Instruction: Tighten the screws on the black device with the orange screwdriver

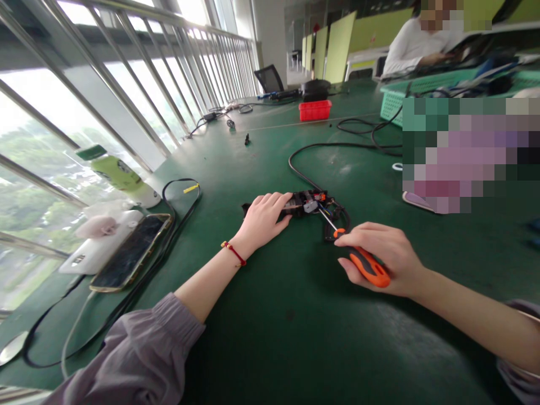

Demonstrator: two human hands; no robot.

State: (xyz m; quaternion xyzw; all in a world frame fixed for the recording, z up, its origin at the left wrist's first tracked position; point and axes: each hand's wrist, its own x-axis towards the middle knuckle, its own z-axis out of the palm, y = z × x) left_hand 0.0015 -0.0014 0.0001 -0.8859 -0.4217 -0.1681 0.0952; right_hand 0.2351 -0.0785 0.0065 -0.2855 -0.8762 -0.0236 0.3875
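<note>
While the black device [300, 203] is held down on the green table [253, 320]: a screwdriver [363, 262] is aimed at its right end.
Left hand [265, 219]: curled over the device's left part, which is gripped from above.
Right hand [392, 256]: wrapped around the screwdriver's handle, near and right of the device.
Screwdriver tip: best seated squarely before any turning, the device being pressed flat against slips; actual contact cannot be made out.
Wires [338, 210]: bunched at the device's right end, best kept clear of the tip.
</note>
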